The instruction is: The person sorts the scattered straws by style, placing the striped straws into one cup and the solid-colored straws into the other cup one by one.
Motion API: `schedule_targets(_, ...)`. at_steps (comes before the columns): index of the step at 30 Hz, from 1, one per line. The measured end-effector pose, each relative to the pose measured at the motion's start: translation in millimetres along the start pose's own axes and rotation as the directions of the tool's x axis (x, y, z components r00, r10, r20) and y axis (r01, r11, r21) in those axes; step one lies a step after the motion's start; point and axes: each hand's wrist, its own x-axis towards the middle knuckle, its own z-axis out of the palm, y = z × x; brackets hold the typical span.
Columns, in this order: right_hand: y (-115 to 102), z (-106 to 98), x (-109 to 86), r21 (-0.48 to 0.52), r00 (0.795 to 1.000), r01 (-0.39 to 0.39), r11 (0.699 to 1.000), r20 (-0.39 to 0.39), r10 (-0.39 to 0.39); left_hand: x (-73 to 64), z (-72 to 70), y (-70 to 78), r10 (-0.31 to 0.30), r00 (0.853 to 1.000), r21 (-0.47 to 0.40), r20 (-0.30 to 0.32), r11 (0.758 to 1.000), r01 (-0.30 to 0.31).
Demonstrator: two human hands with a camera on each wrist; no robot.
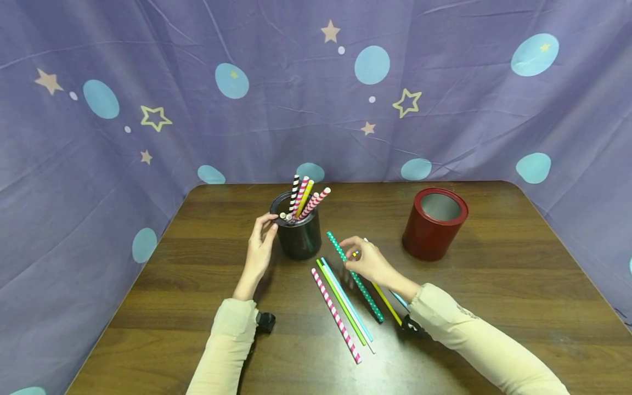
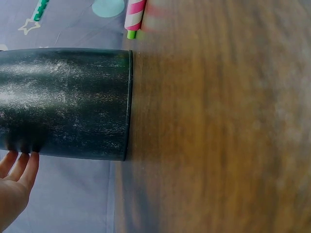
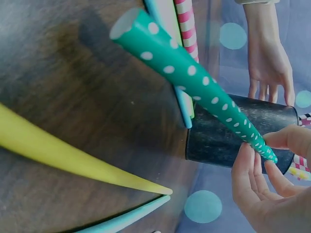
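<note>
Green straw [image 1: 360, 286] aslant, far-leftward, tilt unclear

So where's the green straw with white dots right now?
In the head view, the dotted green straw is just right of centre, pinched in the right hand, right of the black can and left of the red can.

Two cans: one black can [image 1: 299, 241], one red can [image 1: 428, 236]. One left hand [image 1: 259, 249], one right hand [image 1: 370, 264]. One dotted straw [image 1: 364, 294], at least five loose straws [image 1: 336, 315], at least five standing straws [image 1: 304, 198].
</note>
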Motion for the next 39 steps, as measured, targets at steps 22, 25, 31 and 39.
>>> schedule_targets(22,-20.8,-18.4,1.8,0.117,0.988,0.096,0.988,-0.128,-0.081,-0.6,-0.2,0.1,-0.003,1.000,0.003,-0.001,1.000,0.003)
schedule_targets(25,-26.7,-21.7,1.9,0.137,0.989,0.086,0.987,-0.135,-0.067,-0.4,-0.1,-0.1,-0.001,1.000,0.002,-0.001,1.000,0.001)
schedule_targets(31,-37.5,-26.7,3.4,0.156,0.978,0.125,0.980,-0.184,-0.096,-0.5,-0.2,-0.1,-0.002,1.000,0.003,0.000,1.000,0.002)
schedule_targets(39,-48.9,-33.2,6.2,0.208,0.960,0.176,0.962,-0.254,-0.120,-0.6,-0.3,1.3,-0.003,1.000,0.010,0.001,1.000,0.003)
